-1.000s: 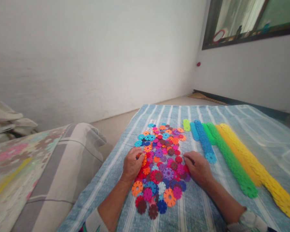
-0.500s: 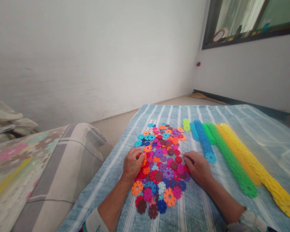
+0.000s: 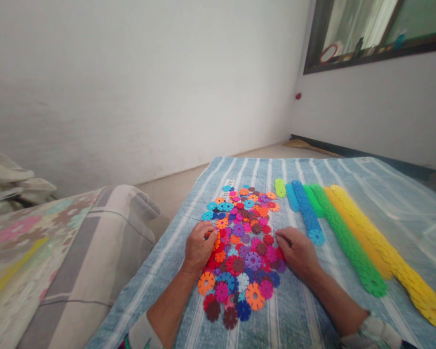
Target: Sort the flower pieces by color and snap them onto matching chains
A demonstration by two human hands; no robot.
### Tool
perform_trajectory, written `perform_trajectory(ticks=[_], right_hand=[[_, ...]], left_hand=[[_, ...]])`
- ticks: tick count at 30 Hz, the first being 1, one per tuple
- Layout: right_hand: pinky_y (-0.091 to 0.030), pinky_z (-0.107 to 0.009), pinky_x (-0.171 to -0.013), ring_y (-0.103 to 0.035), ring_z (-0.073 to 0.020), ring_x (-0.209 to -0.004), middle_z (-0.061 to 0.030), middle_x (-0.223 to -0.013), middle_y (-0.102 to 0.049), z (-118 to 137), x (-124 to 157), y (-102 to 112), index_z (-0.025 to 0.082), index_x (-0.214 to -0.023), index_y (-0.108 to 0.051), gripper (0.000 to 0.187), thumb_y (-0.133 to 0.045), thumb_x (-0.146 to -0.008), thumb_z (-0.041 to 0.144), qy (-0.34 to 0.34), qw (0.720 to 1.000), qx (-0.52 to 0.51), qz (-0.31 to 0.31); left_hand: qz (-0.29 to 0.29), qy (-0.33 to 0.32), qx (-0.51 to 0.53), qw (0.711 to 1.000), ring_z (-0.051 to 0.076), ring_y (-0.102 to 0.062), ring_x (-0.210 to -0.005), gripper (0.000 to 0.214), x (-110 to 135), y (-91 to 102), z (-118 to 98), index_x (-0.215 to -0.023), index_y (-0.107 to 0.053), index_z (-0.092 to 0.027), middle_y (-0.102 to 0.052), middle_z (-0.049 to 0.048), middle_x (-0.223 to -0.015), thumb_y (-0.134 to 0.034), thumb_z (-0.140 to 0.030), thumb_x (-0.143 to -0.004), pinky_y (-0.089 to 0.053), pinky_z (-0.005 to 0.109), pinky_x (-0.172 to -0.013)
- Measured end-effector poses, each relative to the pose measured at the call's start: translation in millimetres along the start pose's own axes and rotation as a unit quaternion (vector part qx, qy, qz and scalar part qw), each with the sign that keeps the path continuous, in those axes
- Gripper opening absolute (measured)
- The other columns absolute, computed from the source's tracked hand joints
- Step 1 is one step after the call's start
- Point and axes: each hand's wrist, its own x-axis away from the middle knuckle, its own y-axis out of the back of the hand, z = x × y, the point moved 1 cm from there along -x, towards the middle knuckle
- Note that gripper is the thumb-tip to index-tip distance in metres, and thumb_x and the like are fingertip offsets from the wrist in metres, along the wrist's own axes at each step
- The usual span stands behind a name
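Observation:
A pile of notched plastic discs in orange, red, purple, pink, brown and blue lies on a striped cloth. At its left edge my left hand has its thumb and fingers closed around orange notched discs. My right hand rests against the pile's right side, fingers curled and thumb pressed to them. Whatever its fingertips hold, if anything, is hidden. To the right lie overlapping rows of discs: a blue row, a green row and a yellow row. A short lime-green stack sits beyond the pile.
Blue-and-white striped cloth covers the table. A clear plastic bag or sheet lies at the right. On the left stands a surface with grey and flowered fabric. White walls and a window are behind.

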Motion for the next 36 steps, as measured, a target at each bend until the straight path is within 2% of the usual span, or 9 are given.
perform_trajectory(ticks=[13,20,23,26,30,33,36], right_hand=[[-0.044,-0.030,-0.072,-0.061,-0.0191,-0.078,-0.0050,-0.079,-0.068,3.3,-1.7,1.4,0.019,-0.081,-0.067,0.021,-0.047,-0.084,0.024,-0.021,0.999,-0.029,-0.002],[-0.044,-0.029,-0.072,-0.061,-0.0186,-0.078,-0.0046,-0.079,-0.068,3.7,-3.6,-0.8,0.019,-0.081,-0.067,0.021,-0.046,-0.084,0.022,-0.038,0.999,-0.038,-0.003],[-0.044,-0.029,-0.072,-0.061,-0.0181,-0.078,-0.0045,-0.080,-0.068,3.5,-4.2,-2.0,0.019,-0.081,-0.067,0.021,-0.046,-0.084,0.022,-0.037,0.998,-0.041,-0.003],[-0.044,-0.028,-0.071,-0.060,-0.0179,-0.077,-0.0042,-0.079,-0.068,3.0,-4.4,-3.5,0.019,-0.082,-0.067,0.021,-0.046,-0.084,0.021,-0.037,0.998,-0.043,-0.008],[-0.044,-0.029,-0.073,-0.061,-0.0185,-0.079,-0.0046,-0.081,-0.068,2.2,-4.2,-5.7,0.019,-0.083,-0.067,0.021,-0.046,-0.084,0.019,-0.035,0.998,-0.048,-0.014],[-0.044,-0.029,-0.073,-0.061,-0.0183,-0.078,-0.0044,-0.081,-0.068,2.2,-4.6,-6.7,0.020,-0.082,-0.066,0.022,-0.045,-0.084,0.019,-0.034,0.998,-0.052,-0.019],[-0.044,-0.028,-0.072,-0.061,-0.0181,-0.078,-0.0040,-0.079,-0.067,3.0,-5.5,-6.7,0.021,-0.081,-0.067,0.022,-0.045,-0.084,0.019,-0.029,0.998,-0.053,-0.024]], left_hand=[[-0.002,0.003,-0.002,1.000,0.019,-0.064,-0.091,0.017,-0.6,1.6,-4.6,-0.071,-0.067,-0.020,-0.068,0.0061,-0.090,-0.053,-0.027,-0.076,-0.051,0.035,-0.089],[0.016,-0.067,-0.035,0.997,0.019,-0.063,-0.089,0.018,-13.6,-2.1,-25.5,-0.073,-0.066,-0.020,-0.067,0.0063,-0.089,-0.051,-0.026,-0.079,-0.051,0.033,-0.085],[0.056,-0.102,-0.075,0.990,0.021,-0.062,-0.097,0.016,-31.6,-15.0,-37.1,-0.077,-0.067,-0.020,-0.068,0.0076,-0.097,-0.052,-0.023,-0.078,-0.048,0.036,-0.091],[0.128,-0.127,-0.120,0.976,0.023,-0.059,-0.104,0.019,-57.9,-35.5,-49.2,-0.090,-0.069,-0.021,-0.068,0.0073,-0.104,-0.054,-0.022,-0.078,-0.045,0.038,-0.096],[0.217,-0.140,-0.173,0.950,0.024,-0.057,-0.108,0.028,-95.0,-67.4,-62.7,-0.103,-0.066,-0.019,-0.066,0.0089,-0.109,-0.052,-0.031,-0.082,-0.043,0.036,-0.097],[0.252,-0.127,-0.197,0.939,0.025,-0.052,-0.117,0.039,-113.8,-87.4,-69.3,-0.113,-0.062,-0.018,-0.059,0.0118,-0.123,-0.050,-0.042,-0.085,-0.039,0.036,-0.100],[0.291,-0.083,-0.231,0.925,0.027,-0.048,-0.122,0.044,-119.5,-100.3,-73.0,-0.116,-0.059,-0.020,-0.055,0.0123,-0.128,-0.044,-0.050,-0.087,-0.038,0.039,-0.101]])
